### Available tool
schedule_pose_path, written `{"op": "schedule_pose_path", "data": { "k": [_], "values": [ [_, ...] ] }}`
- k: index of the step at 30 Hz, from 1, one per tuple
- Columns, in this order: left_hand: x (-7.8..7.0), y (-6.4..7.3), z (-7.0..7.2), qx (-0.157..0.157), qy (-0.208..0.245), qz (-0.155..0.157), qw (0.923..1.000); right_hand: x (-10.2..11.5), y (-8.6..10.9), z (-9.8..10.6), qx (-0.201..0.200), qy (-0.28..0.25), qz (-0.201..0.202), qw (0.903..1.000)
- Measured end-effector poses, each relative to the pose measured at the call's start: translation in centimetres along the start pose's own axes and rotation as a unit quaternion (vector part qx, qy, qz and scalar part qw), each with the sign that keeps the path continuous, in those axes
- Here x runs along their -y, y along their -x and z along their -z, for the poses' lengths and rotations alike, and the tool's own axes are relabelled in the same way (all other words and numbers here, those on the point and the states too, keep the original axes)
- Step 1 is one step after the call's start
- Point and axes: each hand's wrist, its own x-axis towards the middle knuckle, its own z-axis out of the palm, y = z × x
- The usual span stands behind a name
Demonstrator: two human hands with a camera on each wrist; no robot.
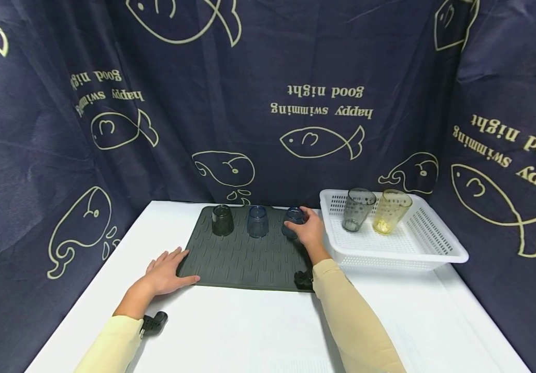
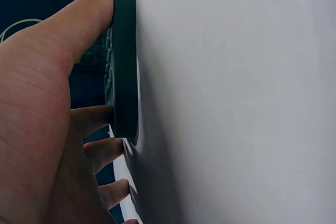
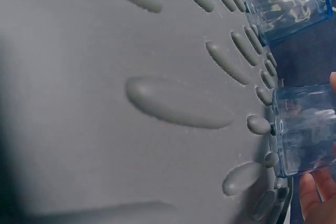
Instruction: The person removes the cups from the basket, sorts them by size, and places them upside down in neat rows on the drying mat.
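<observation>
My right hand point(image 1: 312, 231) grips a clear blue glass point(image 1: 291, 230), which stands on the back right of a dark grey ribbed mat point(image 1: 249, 264). In the right wrist view, fingertips point(image 3: 311, 195) show against the lower side of this blue glass point(image 3: 304, 129). A second blue glass point(image 1: 257, 223) stands at the back middle of the mat, and a dark grey glass point(image 1: 223, 221) is to its left. My left hand point(image 1: 163, 274) lies with spread fingers at the mat's front left corner. Its thumb point(image 2: 86, 22) touches the mat's edge point(image 2: 125, 56) in the left wrist view.
A white perforated basket point(image 1: 394, 254) stands right of the mat. Inside it a grey patterned glass point(image 1: 357, 210) and a yellow glass point(image 1: 391, 212) lean tilted. A dark blue fish-print cloth point(image 1: 249, 103) hangs behind and beside the white table point(image 1: 230, 331).
</observation>
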Motion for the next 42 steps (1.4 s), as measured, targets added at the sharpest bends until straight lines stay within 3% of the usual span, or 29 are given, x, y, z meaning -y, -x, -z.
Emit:
{"op": "schedule_pose_path", "data": {
  "k": [27, 42],
  "values": [
    [-0.2, 0.0, -0.1, -0.003, 0.000, -0.002, 1.0000, 0.1, 1.0, -0.6, -0.042, -0.002, 0.027, 0.9988],
    [-0.2, 0.0, -0.1, 0.000, 0.001, 0.002, 1.0000, -0.1, 1.1, -1.0, -0.045, 0.013, -0.001, 0.9989]
  ]
}}
